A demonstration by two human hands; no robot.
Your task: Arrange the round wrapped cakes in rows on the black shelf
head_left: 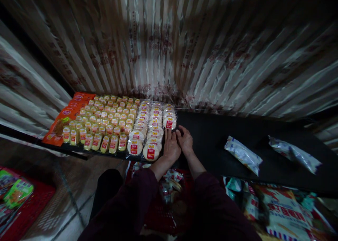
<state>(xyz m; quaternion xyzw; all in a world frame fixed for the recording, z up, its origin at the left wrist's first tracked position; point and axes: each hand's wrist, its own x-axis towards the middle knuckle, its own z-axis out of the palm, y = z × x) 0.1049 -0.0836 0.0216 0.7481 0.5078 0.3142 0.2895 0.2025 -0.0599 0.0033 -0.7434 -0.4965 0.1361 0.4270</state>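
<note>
On a black shelf (206, 128), round white wrapped cakes (151, 151) with red labels lie overlapping in three columns. The right column (169, 122) is shorter, and both hands are at its front end. My left hand (171, 146) rests with its fingertips at the lowest cake of that column, fingers stretched forward. Close on its right, my right hand (185, 140) has its fingers bent toward the same cake's right edge. Neither hand is wrapped round anything. Small yellow wrapped cakes (113, 142) stand in several rows left of the columns.
Orange packets (66, 116) lie at the shelf's left end. Two white-blue packets (243, 154) lie on the right part. Below are a red basket (158, 216) with wrapped goods, another red basket (39, 202) at left, and large bags (285, 209) at right.
</note>
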